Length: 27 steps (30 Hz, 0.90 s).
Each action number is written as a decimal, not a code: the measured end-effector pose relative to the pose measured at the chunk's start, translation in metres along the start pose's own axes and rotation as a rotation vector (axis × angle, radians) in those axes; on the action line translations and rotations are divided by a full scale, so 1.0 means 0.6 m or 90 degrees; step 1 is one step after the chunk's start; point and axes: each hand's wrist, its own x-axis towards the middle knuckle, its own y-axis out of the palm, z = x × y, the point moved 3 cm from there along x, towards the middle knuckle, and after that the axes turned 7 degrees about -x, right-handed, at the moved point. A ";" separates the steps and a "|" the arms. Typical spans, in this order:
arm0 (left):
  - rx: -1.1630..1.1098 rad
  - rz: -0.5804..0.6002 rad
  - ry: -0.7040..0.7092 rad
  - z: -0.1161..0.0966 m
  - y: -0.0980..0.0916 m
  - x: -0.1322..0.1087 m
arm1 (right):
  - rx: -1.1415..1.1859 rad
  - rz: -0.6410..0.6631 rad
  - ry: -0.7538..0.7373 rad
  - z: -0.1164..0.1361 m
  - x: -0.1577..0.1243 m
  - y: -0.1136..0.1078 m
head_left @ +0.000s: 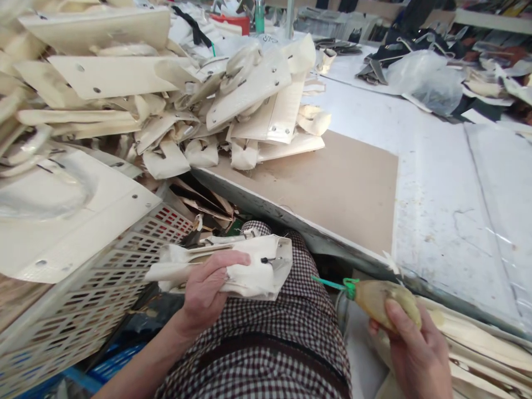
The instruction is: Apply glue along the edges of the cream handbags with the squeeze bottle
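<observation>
My left hand (211, 282) grips a folded cream fabric piece (257, 274) above my checked apron (282, 332). A small black mark with a metal bit shows near the right end of that piece. Over at the right, my right hand (411, 343) is wrapped round a soft, yellowish glue bottle (382, 299). Green string is tied at its neck, and a thin green nozzle points left toward the fabric piece, apart from it. Both hands are closed.
Cream bag pieces with metal rivets (253, 88) are heaped on the table at the upper left. A white plastic basket (124, 266) stands at my left. Brown board (344, 183) lies on the white table (440, 205). More cream pieces (486, 338) are stacked below its edge.
</observation>
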 end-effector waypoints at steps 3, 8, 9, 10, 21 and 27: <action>-0.060 0.025 -0.003 0.003 -0.010 0.006 | -0.102 0.045 -0.022 0.012 0.015 0.035; -0.170 0.110 -0.042 0.008 -0.019 0.018 | -0.180 0.074 -0.044 0.025 0.031 0.085; -0.191 0.122 -0.068 0.011 -0.020 0.018 | -0.183 0.074 -0.043 0.025 0.034 0.091; -0.210 0.127 -0.095 0.013 -0.021 0.018 | -0.185 0.072 -0.043 0.025 0.036 0.095; -0.278 0.099 -0.143 0.019 -0.029 0.020 | -0.194 0.100 -0.082 0.013 0.073 0.126; -0.232 0.119 -0.080 0.021 -0.030 0.022 | -0.203 0.193 -0.088 0.008 0.075 0.110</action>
